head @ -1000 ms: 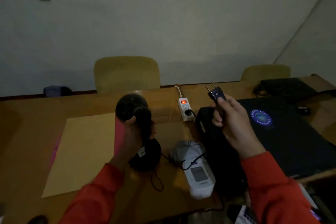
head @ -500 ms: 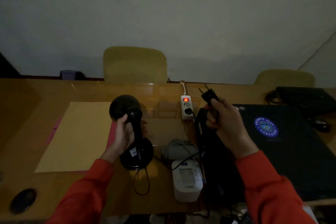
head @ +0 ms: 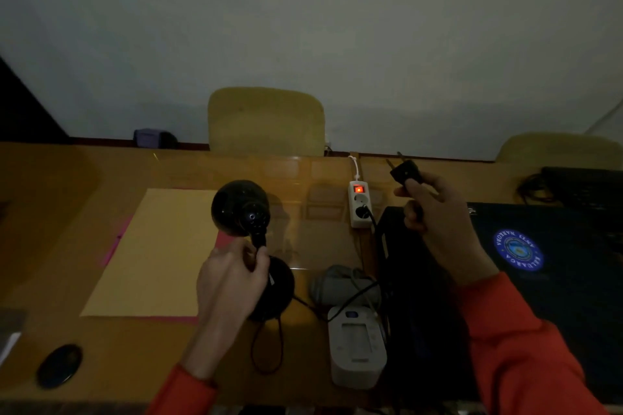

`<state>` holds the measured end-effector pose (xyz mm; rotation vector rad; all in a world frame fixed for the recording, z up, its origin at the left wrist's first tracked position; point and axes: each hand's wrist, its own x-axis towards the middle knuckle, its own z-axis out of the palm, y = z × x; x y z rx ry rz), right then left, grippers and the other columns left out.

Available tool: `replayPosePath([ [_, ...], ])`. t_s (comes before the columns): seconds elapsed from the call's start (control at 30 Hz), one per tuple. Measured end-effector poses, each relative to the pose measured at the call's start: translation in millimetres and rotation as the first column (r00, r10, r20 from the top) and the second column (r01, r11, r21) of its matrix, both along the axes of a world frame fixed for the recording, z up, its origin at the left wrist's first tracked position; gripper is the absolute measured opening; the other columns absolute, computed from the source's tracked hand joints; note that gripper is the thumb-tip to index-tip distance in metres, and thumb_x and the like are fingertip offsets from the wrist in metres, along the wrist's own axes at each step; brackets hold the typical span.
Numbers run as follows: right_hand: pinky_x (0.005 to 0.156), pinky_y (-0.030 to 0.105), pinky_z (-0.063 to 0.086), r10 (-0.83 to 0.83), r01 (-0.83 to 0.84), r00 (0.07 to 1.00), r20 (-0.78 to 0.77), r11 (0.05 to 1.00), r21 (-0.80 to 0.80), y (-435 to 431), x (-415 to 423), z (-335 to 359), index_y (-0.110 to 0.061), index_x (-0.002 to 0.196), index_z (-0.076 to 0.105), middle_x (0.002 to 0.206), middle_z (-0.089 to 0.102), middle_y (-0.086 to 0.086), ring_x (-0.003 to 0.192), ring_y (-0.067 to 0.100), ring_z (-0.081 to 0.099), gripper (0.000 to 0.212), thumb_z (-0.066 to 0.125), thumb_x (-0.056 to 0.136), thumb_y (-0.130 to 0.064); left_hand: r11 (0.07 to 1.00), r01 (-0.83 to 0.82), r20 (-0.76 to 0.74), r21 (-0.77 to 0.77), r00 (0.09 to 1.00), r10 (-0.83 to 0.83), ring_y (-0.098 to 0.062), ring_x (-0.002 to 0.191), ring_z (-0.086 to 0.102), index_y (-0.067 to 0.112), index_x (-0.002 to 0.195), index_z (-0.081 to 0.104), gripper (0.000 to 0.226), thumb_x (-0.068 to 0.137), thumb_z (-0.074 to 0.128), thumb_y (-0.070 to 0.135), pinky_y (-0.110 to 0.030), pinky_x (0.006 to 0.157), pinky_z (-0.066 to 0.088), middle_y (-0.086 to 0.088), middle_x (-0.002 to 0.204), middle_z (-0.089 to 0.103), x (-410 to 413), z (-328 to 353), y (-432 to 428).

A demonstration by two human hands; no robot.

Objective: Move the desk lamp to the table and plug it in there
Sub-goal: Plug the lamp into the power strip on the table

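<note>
Furthest out from our left grip lies a dark oval object (head: 59, 365) on the table (head: 50, 212), and nearer to it a tan sheet of paper (head: 151, 253) reaches almost under our wrist. Our left hand (head: 232, 276) is closed around the neck of the desk lamp (head: 251, 239): the round black head sits just above our fingers and the round base just below them, apparently resting on the table. Its cord (head: 269, 350) loops down from the base, below the grip.

To the right of that grip, between our two hands, sits the white power strip (head: 360, 207), its red switch lit, one socket already taken by a black plug and a free one just behind it. Our right hand (head: 438, 222) pinches the lamp's plug (head: 406, 172) between thumb and fingers, prongs pointing up and away from us, just right of the strip.

To do this step well, we should steady the lamp base, turn the prongs downward, line them up over the free socket and press straight in without dragging the strip.

The room is dim. We cannot tell whether the base bears fully on the table, nor trace the cord from base to plug: it vanishes beside the white device (head: 357, 347) and the black bag (head: 418, 296). The bag's right side runs out of view.
</note>
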<state>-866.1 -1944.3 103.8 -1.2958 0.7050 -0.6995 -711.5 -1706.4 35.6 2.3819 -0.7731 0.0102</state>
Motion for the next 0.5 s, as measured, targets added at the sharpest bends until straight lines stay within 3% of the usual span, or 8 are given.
replayPosePath([
  [0.1, 0.041, 0.015, 0.041, 0.011, -0.012, 1.0, -0.024, 0.999, -0.05, -8.7, 2.4, -0.9, -0.03, 0.101, 0.061, 0.086, 0.067, 0.004, 0.048, 0.004, 0.049, 0.018, 0.051, 0.095, -0.017, 0.985, 0.156, 0.06, -0.078, 0.987, -0.152, -0.021, 0.073, 0.053, 0.013, 0.079, 0.057, 0.013, 0.086, 0.059, 0.023, -0.039, 0.059, 0.048, -0.004, 0.076, 0.061, -20.2, 9.1, -13.0],
  [0.23, 0.042, 0.015, 0.041, 0.007, -0.009, 0.999, -0.053, 0.999, -0.042, -23.1, 7.6, -2.0, -0.031, 0.099, 0.063, 0.092, 0.068, 0.005, 0.049, 0.004, 0.051, 0.018, 0.047, 0.096, -0.024, 0.925, 0.363, 0.134, -0.115, 0.928, -0.348, -0.022, 0.072, 0.059, 0.009, 0.09, 0.061, 0.01, 0.083, 0.066, 0.013, -0.034, 0.054, 0.05, -0.009, 0.084, 0.063, -29.0, -3.9, -43.8],
  [0.3, 0.044, 0.016, 0.041, 0.001, -0.005, 0.997, -0.074, 0.999, -0.046, -30.9, 9.0, -3.4, -0.033, 0.095, 0.064, 0.095, 0.067, 0.006, 0.053, 0.006, 0.052, 0.021, 0.045, 0.097, -0.026, 0.92, 0.382, 0.112, -0.082, 0.921, -0.372, -0.022, 0.077, 0.061, 0.01, 0.097, 0.061, 0.012, 0.086, 0.062, 0.016, -0.033, 0.058, 0.051, -0.009, 0.093, 0.064, -25.4, -19.9, -68.0],
  [0.37, 0.046, 0.017, 0.042, -0.004, -0.007, 0.992, -0.123, 0.996, -0.088, -40.3, 9.6, -7.4, -0.035, 0.095, 0.063, 0.099, 0.066, 0.006, 0.058, 0.008, 0.052, 0.022, 0.044, 0.098, -0.025, 0.916, 0.4, 0.065, 0.005, 0.914, -0.4, -0.022, 0.092, 0.06, 0.013, 0.106, 0.059, 0.019, 0.09, 0.053, 0.022, -0.035, 0.074, 0.052, -0.007, 0.106, 0.062, -18.1, -42.1, -94.1],
  [0.5, 0.046, 0.017, 0.042, -0.013, -0.031, 0.969, -0.246, 0.984, -0.177, -67.0, 15.7, -23.6, -0.024, 0.112, 0.062, 0.094, 0.067, 0.004, 0.059, 0.009, 0.051, 0.023, 0.046, 0.097, -0.019, 0.885, 0.452, -0.009, 0.11, 0.891, -0.454, -0.024, 0.103, 0.056, 0.014, 0.113, 0.057, 0.027, 0.088, 0.051, 0.023, -0.038, 0.084, 0.049, -0.006, 0.115, 0.061, -0.2, -87.2, -134.0],
])
